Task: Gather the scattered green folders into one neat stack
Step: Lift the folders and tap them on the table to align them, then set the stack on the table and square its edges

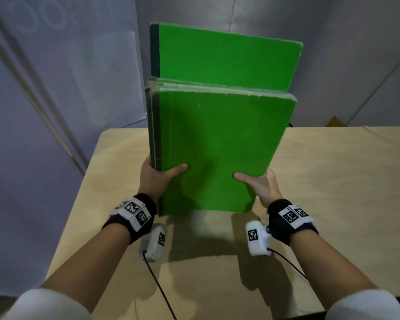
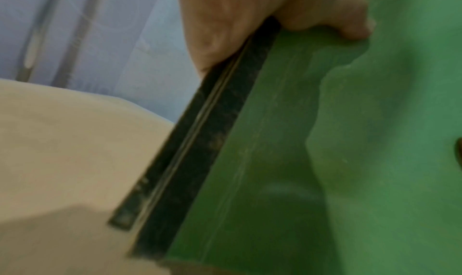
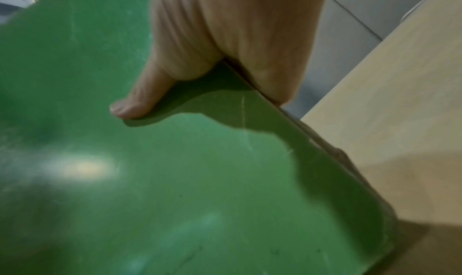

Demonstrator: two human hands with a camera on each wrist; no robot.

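Several green folders (image 1: 217,146) with dark spines stand upright as one bundle on their lower edge on the table (image 1: 333,181). One folder at the back (image 1: 222,58) rises well above the others. My left hand (image 1: 158,175) grips the spine side, thumb on the front cover, fingers hidden behind. My right hand (image 1: 256,183) grips the open-edge side the same way. In the left wrist view the left hand (image 2: 250,26) clamps the dark spines (image 2: 200,140). In the right wrist view my right hand (image 3: 200,61) pinches the folders (image 3: 175,180), thumb flat on the green cover.
The light wooden table reaches right and toward me; its left edge (image 1: 88,172) lies close to the folders. Grey walls (image 1: 56,88) stand behind and to the left. A brown cardboard corner (image 1: 336,122) shows beyond the table's far right.
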